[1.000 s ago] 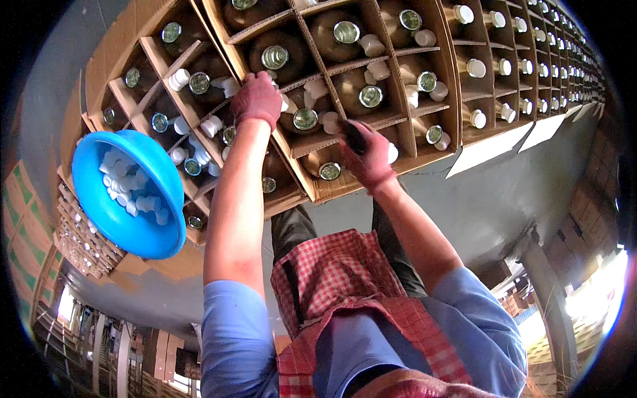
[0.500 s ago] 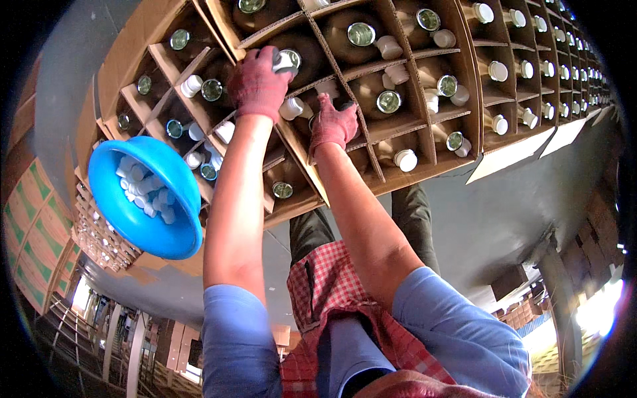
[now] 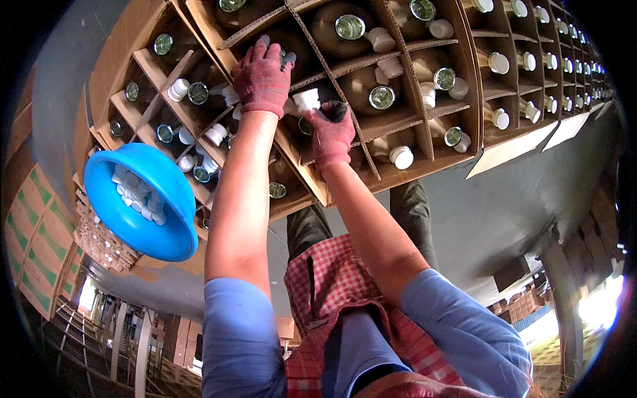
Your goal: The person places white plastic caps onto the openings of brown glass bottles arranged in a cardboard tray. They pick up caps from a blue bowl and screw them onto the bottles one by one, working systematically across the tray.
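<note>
Blue basin [image 3: 174, 232] of white stoppers [image 3: 137, 194], far L. Person's gloved L hand [image 3: 263, 76] bends over a carton cell; grip hidden, can't tell. R hand [image 3: 334, 129], nr it, pinches a white stopper [image 3: 306, 99] above the divided carton [image 3: 401, 176]. Best: centre it on a bottle mouth, keep straight, press evenly w/o catching dividers [image 3: 346, 114].

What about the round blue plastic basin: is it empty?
No, small white plastic caps lie inside the round blue plastic basin.
</note>
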{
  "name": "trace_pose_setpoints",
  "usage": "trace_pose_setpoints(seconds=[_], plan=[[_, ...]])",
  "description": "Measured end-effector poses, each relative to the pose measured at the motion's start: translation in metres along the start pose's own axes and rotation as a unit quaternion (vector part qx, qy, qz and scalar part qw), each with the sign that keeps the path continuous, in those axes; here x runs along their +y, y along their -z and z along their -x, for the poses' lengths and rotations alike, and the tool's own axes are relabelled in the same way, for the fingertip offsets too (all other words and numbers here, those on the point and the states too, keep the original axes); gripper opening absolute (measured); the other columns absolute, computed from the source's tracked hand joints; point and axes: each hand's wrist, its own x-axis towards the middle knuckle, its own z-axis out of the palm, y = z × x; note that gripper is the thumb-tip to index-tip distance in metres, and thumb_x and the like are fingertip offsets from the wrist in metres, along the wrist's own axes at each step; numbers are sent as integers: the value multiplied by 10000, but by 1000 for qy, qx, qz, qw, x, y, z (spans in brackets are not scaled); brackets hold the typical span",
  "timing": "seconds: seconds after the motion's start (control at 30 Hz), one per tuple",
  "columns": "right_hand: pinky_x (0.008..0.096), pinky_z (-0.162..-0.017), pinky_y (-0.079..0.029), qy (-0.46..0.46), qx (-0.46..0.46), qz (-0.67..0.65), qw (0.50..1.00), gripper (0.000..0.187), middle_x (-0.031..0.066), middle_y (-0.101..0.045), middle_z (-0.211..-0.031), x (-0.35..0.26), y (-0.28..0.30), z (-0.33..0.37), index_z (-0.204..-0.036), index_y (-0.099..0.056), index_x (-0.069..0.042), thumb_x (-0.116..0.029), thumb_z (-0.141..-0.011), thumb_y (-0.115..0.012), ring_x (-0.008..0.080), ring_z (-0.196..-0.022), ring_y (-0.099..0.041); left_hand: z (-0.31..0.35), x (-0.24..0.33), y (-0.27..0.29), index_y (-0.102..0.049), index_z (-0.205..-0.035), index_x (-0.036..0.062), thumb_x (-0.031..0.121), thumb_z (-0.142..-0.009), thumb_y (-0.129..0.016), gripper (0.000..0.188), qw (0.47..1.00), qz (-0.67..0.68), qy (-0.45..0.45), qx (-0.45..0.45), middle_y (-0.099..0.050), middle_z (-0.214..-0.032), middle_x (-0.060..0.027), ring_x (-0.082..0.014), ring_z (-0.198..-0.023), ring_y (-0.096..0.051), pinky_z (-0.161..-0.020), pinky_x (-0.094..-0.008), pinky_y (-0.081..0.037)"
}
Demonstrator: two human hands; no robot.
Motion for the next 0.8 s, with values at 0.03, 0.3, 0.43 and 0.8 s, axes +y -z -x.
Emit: trace_pose_setpoints(seconds=[0.03,0.3,0.43,0.8], plan=[[388,-741,-505,12,-22,22,999,448,116,-667,-860,-25,20,14,-911,-609,-99,-268,-565,-841,314,-798,-641,1,2,-2,-581,-1150,135,316,-700,-732,508,1000,1,13,2,-519,-1279,-84,-318,-1106,-533,-906,-427,-442],[439,-819,-457,254,-257,226,905,476,142,-599,-992,2,112,45,-1046,-550,-60,-151,-623,-748,359,-969,-530,-39,38,11,-515,-1172,92,237,-717,-627,491,986,-49,86,-137,-502,-1198,-129,-329,-1137,-454,-969,-483,-353],[429,-854,-445,267,-229,231,907,495,170,-575,-1050,17,121,45,-1109,-540,-58,-152,-660,-728,359,-1001,-519,-38,27,10,-477,-1230,110,254,-719,-649,558,990,-7,62,-130,-493,-1219,-134,-314,-1161,-443,-992,-514,-321],[378,-737,-534,242,-335,638,649,406,105,-624,-1087,-60,65,-2,-1158,-572,-107,-215,-777,-658,276,-930,-644,143,49,9,-471,-1215,80,292,-796,-631,496,932,25,157,-325,-435,-1338,-156,-367,-978,-611,-828,-453,-501]])
